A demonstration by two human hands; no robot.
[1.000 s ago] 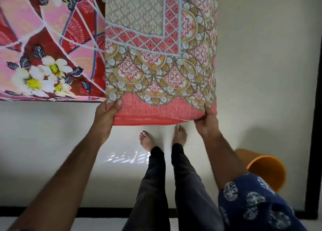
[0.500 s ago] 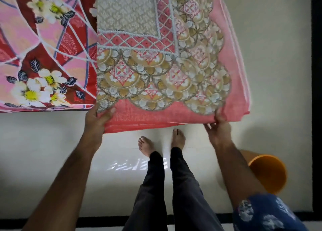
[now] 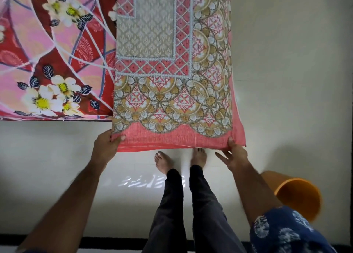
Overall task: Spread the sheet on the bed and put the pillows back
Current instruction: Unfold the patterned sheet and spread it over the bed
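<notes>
Nearest, two legs in dark trousers and two bare feet [image 3: 162, 162] are seen on the pale floor [image 3: 57, 157]. An orange tub [image 3: 299, 197] lies on its side just beside the right arm.

A little further out, the near edge of the folded sheet [image 3: 172, 81] is held up by both hands. Its left corner is pinched by the left hand [image 3: 106, 145], with the thumb on top. Its right corner is touched by the right hand [image 3: 234, 155]; the thumb is up on the cloth, the other fingers are spread loose below, and a full grip cannot be told.

Further away, the sheet lies partly over the bed [image 3: 47, 62], which is covered in pink and red cloth with white flowers, and partly past the bed's right side.

The sheet is judged to be soft, thin and light, so it will sag and flop where it is not held. It should be taken by two corners, far apart, so that it can be opened wide
</notes>
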